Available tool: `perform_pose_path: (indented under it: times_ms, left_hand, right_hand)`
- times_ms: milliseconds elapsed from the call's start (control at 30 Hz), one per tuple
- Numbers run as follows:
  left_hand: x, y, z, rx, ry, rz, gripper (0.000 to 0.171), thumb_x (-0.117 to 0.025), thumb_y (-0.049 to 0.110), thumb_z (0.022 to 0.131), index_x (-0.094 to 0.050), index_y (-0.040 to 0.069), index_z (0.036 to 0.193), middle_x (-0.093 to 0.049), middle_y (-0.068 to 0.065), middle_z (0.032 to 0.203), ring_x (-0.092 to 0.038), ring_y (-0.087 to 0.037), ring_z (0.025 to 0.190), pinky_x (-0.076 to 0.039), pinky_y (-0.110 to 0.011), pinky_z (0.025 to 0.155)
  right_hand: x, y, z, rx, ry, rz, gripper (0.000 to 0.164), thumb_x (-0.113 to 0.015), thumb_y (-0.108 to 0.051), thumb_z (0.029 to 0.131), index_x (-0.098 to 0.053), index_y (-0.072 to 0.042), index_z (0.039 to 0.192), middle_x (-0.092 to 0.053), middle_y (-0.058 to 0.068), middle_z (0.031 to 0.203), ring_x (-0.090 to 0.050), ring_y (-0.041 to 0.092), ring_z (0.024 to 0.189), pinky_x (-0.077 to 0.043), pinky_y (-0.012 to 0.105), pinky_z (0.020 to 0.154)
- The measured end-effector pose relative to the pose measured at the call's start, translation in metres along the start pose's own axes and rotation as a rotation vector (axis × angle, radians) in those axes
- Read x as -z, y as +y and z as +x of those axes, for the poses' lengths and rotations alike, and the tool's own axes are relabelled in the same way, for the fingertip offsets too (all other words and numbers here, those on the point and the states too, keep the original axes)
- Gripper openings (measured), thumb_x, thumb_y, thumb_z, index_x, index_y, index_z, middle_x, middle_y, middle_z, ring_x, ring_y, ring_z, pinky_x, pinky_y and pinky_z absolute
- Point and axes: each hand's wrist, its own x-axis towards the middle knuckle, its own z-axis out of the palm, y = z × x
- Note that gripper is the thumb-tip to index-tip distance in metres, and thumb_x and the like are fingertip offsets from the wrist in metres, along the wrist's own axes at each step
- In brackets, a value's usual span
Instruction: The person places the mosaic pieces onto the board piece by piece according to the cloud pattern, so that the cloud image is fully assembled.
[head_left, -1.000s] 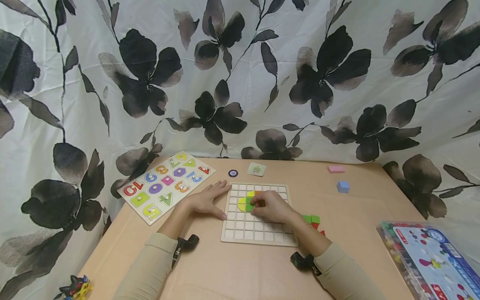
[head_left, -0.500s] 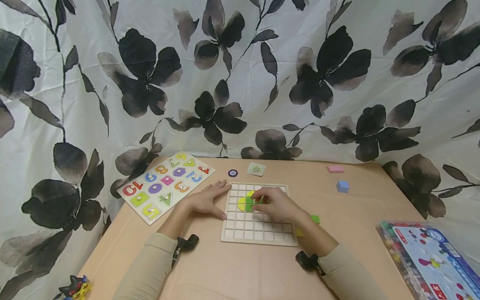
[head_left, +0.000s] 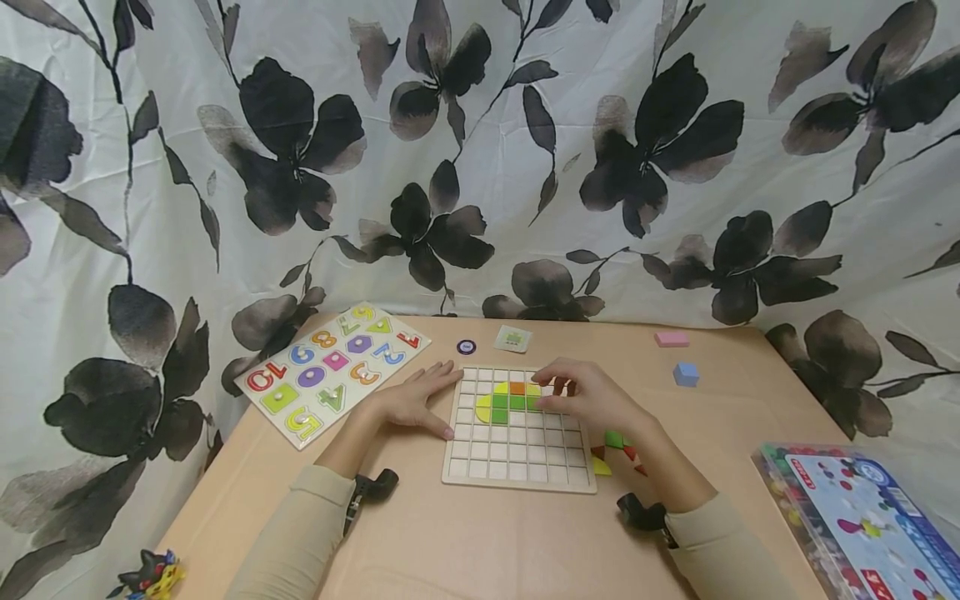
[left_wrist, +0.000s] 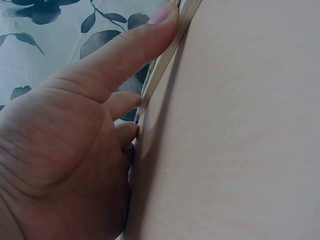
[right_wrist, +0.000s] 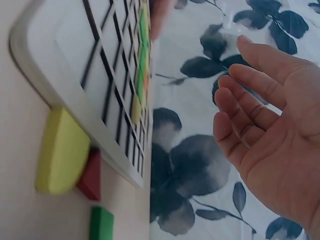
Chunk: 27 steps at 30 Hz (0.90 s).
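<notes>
A white gridded board [head_left: 480, 471] lies on the table. On its upper part, green squares [head_left: 498, 417], an orange square [head_left: 517, 387] and rounded yellow pieces [head_left: 482, 408] sit together in the cells. My left hand [head_left: 408, 404] rests at the board's left edge with fingers extended; its thumb [left_wrist: 135, 57] touches the rim in the left wrist view. Over the upper right of the board hovers my right hand [head_left: 592, 396], hiding some cells. In the right wrist view that hand [right_wrist: 280, 120] has loosely bent fingers and holds nothing.
Beside the board's right edge lie loose yellow [right_wrist: 60, 152], red [right_wrist: 91, 175] and green [right_wrist: 101, 225] pieces. A number puzzle board [head_left: 333, 383] is at left, a picture card [head_left: 513, 338] behind, blue [head_left: 686, 373] and pink [head_left: 672, 338] blocks back right, a clear box [head_left: 862, 525] front right.
My right hand has come off the green squares and shifted right, uncovering the orange square and more of the green row. The left hand stays in place.
</notes>
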Motion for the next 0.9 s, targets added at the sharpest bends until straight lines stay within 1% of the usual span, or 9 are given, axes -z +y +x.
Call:
perform_pose_path:
  times_ms: [133,200,433,500,600,700,800,900]
  left_hand:
    - [0.000,0.000,0.000,-0.007,-0.001,-0.004,0.116,-0.084,0.058,0.078,-0.022,0.019,0.168,0.000,-0.012,0.177,0.004,-0.034,0.163,0.002,-0.055,0.132]
    - [0.000,0.000,0.000,-0.009,-0.001,-0.009,0.116,-0.084,0.058,0.078,-0.022,0.019,0.168,0.000,-0.012,0.177,0.005,-0.035,0.163,0.002,-0.055,0.132]
    - [-0.001,0.000,-0.001,-0.004,-0.002,-0.008,0.116,-0.084,0.058,0.078,-0.022,0.020,0.168,-0.001,-0.010,0.177,0.004,-0.034,0.163,0.002,-0.055,0.132]
    - [-0.001,0.000,-0.001,-0.001,-0.004,-0.003,0.116,-0.084,0.059,0.078,-0.022,0.020,0.168,0.000,-0.010,0.177,0.004,-0.034,0.163,0.001,-0.054,0.132]
    - [-0.001,0.000,-0.001,0.004,-0.003,0.001,0.117,-0.084,0.059,0.078,-0.021,0.020,0.168,0.000,-0.010,0.177,0.004,-0.033,0.163,0.001,-0.054,0.133]
    - [-0.001,0.001,-0.001,0.006,0.002,0.002,0.117,-0.085,0.059,0.078,-0.021,0.020,0.168,0.000,-0.010,0.177,0.004,-0.034,0.163,0.001,-0.054,0.133]
    - [0.000,0.000,-0.001,0.005,0.003,0.002,0.117,-0.085,0.059,0.077,-0.021,0.020,0.168,-0.001,-0.011,0.177,0.004,-0.034,0.163,0.002,-0.054,0.133]
    - [-0.001,0.000,0.000,0.008,0.003,0.000,0.117,-0.085,0.059,0.077,-0.022,0.020,0.168,0.000,-0.010,0.177,0.004,-0.033,0.163,0.002,-0.054,0.133]
  right_hand:
    - [0.011,0.005,-0.006,0.002,0.008,-0.017,0.029,-0.082,-0.022,0.091,-0.075,-0.019,0.119,-0.072,-0.005,0.111,-0.063,0.016,0.092,-0.055,0.031,0.080]
    - [0.016,0.010,-0.010,-0.013,0.007,-0.024,0.029,-0.081,-0.023,0.091,-0.075,-0.019,0.120,-0.072,-0.003,0.110,-0.063,0.016,0.092,-0.055,0.030,0.080]
    - [0.032,0.031,-0.018,-0.106,-0.012,-0.048,0.030,-0.081,-0.023,0.091,-0.075,-0.022,0.121,-0.073,0.003,0.112,-0.061,0.018,0.096,-0.053,0.032,0.085]
    - [0.036,0.038,-0.020,-0.124,-0.021,-0.047,0.030,-0.081,-0.021,0.091,-0.075,-0.020,0.121,-0.073,0.004,0.111,-0.061,0.019,0.096,-0.053,0.033,0.086]
    - [0.041,0.046,-0.022,-0.144,-0.040,-0.040,0.031,-0.080,-0.018,0.091,-0.075,-0.014,0.122,-0.072,0.004,0.106,-0.060,0.021,0.095,-0.052,0.032,0.082]
    - [0.045,0.053,-0.025,-0.178,-0.082,-0.022,0.033,-0.081,-0.017,0.090,-0.076,-0.011,0.122,-0.070,0.002,0.100,-0.058,0.023,0.094,-0.052,0.030,0.078]
    - [0.047,0.059,-0.027,-0.207,-0.146,-0.003,0.031,-0.083,-0.015,0.088,-0.077,-0.011,0.119,-0.069,0.002,0.097,-0.058,0.024,0.092,-0.053,0.029,0.075]
    - [0.049,0.062,-0.029,-0.201,-0.225,0.008,0.029,-0.084,-0.011,0.086,-0.077,-0.010,0.114,-0.069,0.006,0.094,-0.057,0.024,0.089,-0.052,0.027,0.074]
